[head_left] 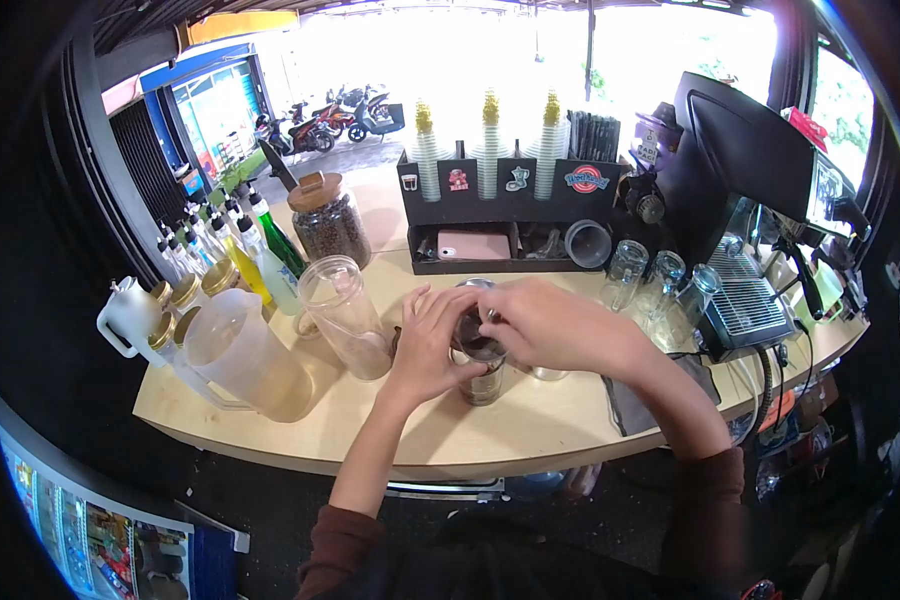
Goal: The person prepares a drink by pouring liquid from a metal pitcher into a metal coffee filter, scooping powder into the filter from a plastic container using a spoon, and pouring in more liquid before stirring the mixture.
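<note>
the left hand (432, 342) curves around the clear vessel (483, 390), its fingers bent over the near rim and its thumb pressed to the side, so it seems to have a closed grip. the right hand (545, 325) has its fingers curled at the vessel's mouth; whether they pinch something small there, i cannot tell.

the vessel stands on the wooden counter (410, 445), at the middle of the frame. work on it looks under way, with both hands engaged at its top; how much is done or left does not show. it looks round and see-through, dark in its upper part and brownish below, the rim partly hidden by fingers.

just left of it stands a tall clear pitcher (348, 320), then a frosted jug (245, 358) at centre left. a grey cloth (660, 402) lies at centre right, below glass mugs (662, 280). a black organizer (460, 212) fills the upper middle.
</note>
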`<action>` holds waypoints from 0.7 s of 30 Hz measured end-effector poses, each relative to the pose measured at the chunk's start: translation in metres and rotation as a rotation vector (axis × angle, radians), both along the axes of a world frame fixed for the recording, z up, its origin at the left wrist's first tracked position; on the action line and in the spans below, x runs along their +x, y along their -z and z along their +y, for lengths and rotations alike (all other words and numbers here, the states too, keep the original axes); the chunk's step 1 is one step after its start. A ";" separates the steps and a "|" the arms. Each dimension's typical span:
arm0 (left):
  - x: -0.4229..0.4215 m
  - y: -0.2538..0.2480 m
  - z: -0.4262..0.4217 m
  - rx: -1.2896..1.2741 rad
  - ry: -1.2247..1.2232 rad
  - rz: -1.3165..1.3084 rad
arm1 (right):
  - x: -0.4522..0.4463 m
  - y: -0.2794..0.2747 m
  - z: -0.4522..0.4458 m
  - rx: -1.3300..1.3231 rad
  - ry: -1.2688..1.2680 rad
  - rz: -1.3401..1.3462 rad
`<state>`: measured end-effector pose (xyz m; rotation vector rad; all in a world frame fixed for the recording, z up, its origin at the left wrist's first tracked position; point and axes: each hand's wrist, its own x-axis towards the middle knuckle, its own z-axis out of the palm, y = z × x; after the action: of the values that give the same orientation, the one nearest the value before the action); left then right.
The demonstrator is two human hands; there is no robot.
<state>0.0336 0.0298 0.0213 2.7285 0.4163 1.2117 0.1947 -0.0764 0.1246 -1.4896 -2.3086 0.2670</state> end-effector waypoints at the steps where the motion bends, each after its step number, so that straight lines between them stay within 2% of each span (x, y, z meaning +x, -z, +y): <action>1: 0.000 0.000 0.000 -0.011 -0.002 -0.025 | 0.000 -0.004 -0.001 0.041 0.006 0.054; 7: -0.003 0.002 0.001 -0.027 0.008 -0.042 | -0.003 0.016 0.005 0.055 -0.049 0.108; 9: -0.003 0.003 0.000 -0.045 0.017 -0.054 | -0.007 0.008 0.000 0.037 0.016 0.314; 10: -0.003 0.004 0.000 -0.059 0.015 -0.091 | -0.005 0.009 0.002 0.038 0.015 0.314; 12: -0.003 0.005 0.000 -0.072 0.012 -0.130 | 0.001 0.015 0.007 0.203 -0.083 0.319; 13: -0.004 0.005 0.001 -0.085 0.006 -0.138 | 0.004 0.017 0.007 0.205 -0.083 0.318; 15: -0.004 0.004 0.000 -0.099 0.000 -0.147 | 0.010 0.022 0.007 0.081 -0.095 0.364; 19: -0.006 0.002 -0.001 -0.102 -0.018 -0.120 | 0.015 0.030 0.001 0.057 -0.094 0.393; 21: -0.007 0.002 0.001 -0.110 -0.019 -0.112 | 0.019 0.034 -0.008 -0.098 -0.036 0.716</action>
<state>0.0267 0.0305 0.0193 2.5571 0.4811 1.2978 0.2137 -0.0842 0.0910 -1.1359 -1.7567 0.7887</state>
